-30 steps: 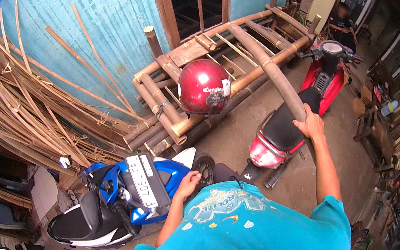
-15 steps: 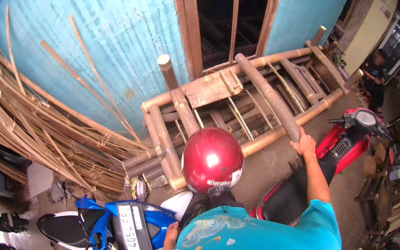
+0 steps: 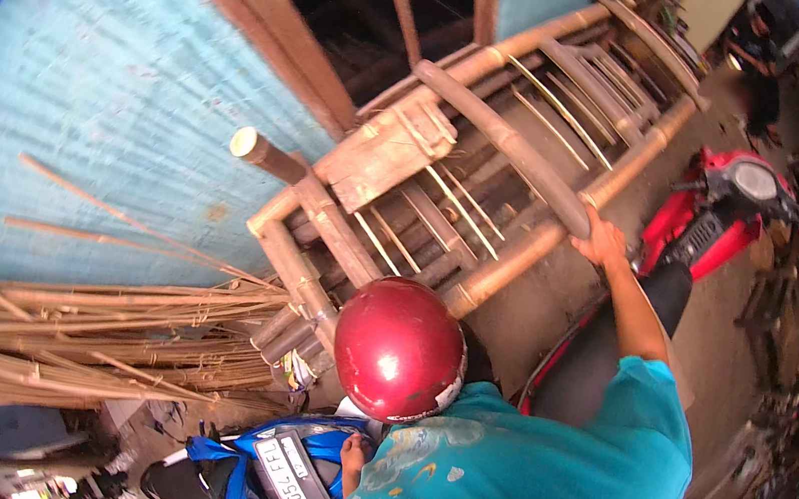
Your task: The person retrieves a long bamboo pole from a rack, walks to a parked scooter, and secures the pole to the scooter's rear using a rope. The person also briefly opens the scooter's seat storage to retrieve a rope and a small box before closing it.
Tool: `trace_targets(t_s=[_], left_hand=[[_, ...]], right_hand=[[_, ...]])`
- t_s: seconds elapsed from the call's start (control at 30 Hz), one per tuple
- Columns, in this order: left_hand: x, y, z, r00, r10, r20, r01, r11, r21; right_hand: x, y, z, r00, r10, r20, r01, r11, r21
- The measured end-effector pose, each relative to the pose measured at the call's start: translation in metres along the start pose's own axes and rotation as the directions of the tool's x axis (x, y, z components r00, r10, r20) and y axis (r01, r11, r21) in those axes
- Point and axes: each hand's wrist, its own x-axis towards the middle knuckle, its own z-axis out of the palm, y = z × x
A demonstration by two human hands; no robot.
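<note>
My right hand (image 3: 602,240) is closed round the near end of a thick bamboo pole (image 3: 509,146), which lies crosswise over a long bamboo frame (image 3: 512,254). My left hand (image 3: 353,459) hangs low beside the blue motorbike (image 3: 234,475); its fingers are mostly hidden, and I cannot tell whether it holds anything. A glossy red helmet (image 3: 398,350) sits between my chest and the near left corner of the frame. Thin bamboo strips (image 3: 465,213) and a wooden board (image 3: 387,155) lie across the frame.
A pile of long split bamboo (image 3: 106,332) spreads along the blue wall (image 3: 102,130) at the left. On the right stands a red motorbike (image 3: 706,224). Farther off at the upper right is another person (image 3: 751,54). Scrap wood (image 3: 779,320) lines the right side.
My view has turned and come nearer the frame, so the frame looks larger and farther left. My right hand keeps its hold on the pole's end. My left hand stays low.
</note>
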Motion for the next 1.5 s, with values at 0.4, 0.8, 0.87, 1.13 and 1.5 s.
trace_targets(t_s=[0.4, 0.8, 0.87, 1.13, 1.5], left_hand=[[-0.033, 0.038, 0.011, 0.990, -0.120, -0.072, 0.125, 0.990, 0.060], [-0.051, 0.032, 0.001, 0.982, -0.126, -0.143, 0.150, 0.974, 0.169], [-0.054, 0.041, 0.006, 0.980, -0.144, -0.138, 0.168, 0.968, 0.187], [-0.036, 0.045, 0.005, 0.990, -0.144, 0.004, 0.138, 0.958, 0.251], [-0.033, 0.036, -0.002, 0.988, -0.146, -0.047, 0.150, 0.981, 0.125]], right_hand=[[0.030, 0.020, 0.040, 0.995, -0.002, 0.104, -0.008, 0.995, 0.099], [0.038, 0.030, 0.066, 0.995, 0.004, 0.104, -0.030, 0.969, 0.244], [0.038, 0.043, 0.071, 0.994, -0.071, 0.084, 0.040, 0.942, 0.333], [0.058, 0.096, 0.071, 0.907, -0.016, 0.421, -0.262, 0.760, 0.594], [0.062, 0.101, 0.081, 0.887, -0.044, 0.460, -0.290, 0.722, 0.628]])
